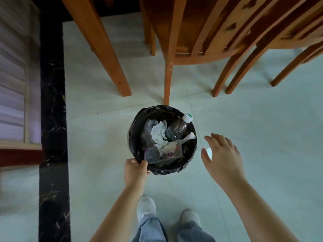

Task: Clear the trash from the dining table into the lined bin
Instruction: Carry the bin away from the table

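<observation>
A black marble strip runs down the floor at the left edge. Beside it the pale floor lies open around one bin, which stands just before a chair leg. The left hand pinches the bin's near rim and black liner. Inside lie one clear bottle with a white cap, green-marked but unreadable, one crumpled tissue, clear plastic and wrappers. The right hand hovers spread and empty, right of the bin, apart from it. Two shoes stand below. No writing can be read.
</observation>
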Demonstrator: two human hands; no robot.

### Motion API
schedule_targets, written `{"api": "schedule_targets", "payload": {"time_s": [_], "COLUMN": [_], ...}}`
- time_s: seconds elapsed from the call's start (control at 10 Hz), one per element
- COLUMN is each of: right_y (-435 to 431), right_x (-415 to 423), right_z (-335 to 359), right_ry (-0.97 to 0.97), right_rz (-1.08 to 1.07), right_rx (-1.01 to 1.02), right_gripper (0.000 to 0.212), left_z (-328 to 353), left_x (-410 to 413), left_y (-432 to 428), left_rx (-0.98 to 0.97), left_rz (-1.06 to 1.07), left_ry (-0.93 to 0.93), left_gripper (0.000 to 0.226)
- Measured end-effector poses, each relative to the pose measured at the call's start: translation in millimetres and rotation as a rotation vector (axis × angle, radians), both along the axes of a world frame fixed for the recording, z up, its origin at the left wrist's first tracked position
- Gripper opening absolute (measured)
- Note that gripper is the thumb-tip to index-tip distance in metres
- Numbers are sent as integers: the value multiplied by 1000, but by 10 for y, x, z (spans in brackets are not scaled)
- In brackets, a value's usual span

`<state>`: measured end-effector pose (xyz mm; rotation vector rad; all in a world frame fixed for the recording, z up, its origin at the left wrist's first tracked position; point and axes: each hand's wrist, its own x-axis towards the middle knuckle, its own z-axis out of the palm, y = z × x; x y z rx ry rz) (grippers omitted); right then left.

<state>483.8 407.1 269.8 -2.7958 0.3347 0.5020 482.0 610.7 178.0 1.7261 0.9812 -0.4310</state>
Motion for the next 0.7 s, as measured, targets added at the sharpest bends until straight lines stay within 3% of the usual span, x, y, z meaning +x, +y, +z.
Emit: {"api": "schedule_targets", "payload": {"time_s": [0.3,0.5,0.6,0.7], "right_y": [235,189,165,192], "right_x": [157,249,292,287], "right_z": [-1208,-1612,-1726,-1763], "right_ry": [-24,7,23,-2], "right_rz": [91,107,97,101], "right_rx": [27,21,23,29], "right_gripper": [42,43,44,44], "left_z": [-1353,-1919,-2119,-2173], "left_x": [169,225,202,144], "left_y": [212,281,279,264], "left_rx": [18,-50,-102,-93], "left_rz": [75,204,225,195], "left_ry": [44,25,35,48], "left_gripper": [15,21,12,18]}}
